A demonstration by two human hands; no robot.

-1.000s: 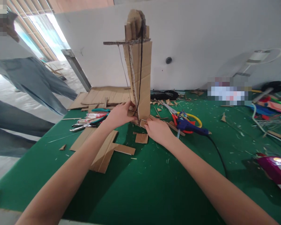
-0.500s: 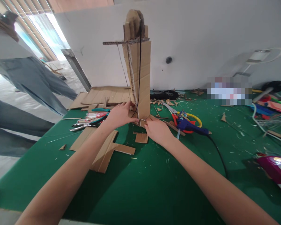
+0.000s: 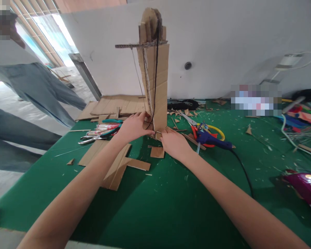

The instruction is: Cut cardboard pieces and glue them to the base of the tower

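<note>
Legible text: none | Labels, brands, numbers: none readable on cardboard tower, tools or counter | Blurred patch at wall: unreadable

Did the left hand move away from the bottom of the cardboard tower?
No. The left hand stays pressed against the base of the cardboard tower, just as before, beside the pliers.

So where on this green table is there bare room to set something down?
The widest bare patch of the green table lies between the two forearms, before the small cardboard square. Another lies between the blue glue gun's black cord and the purple device. It is crowded around the tall cardboard tower, the flat cardboard strips and the pliers.
</note>
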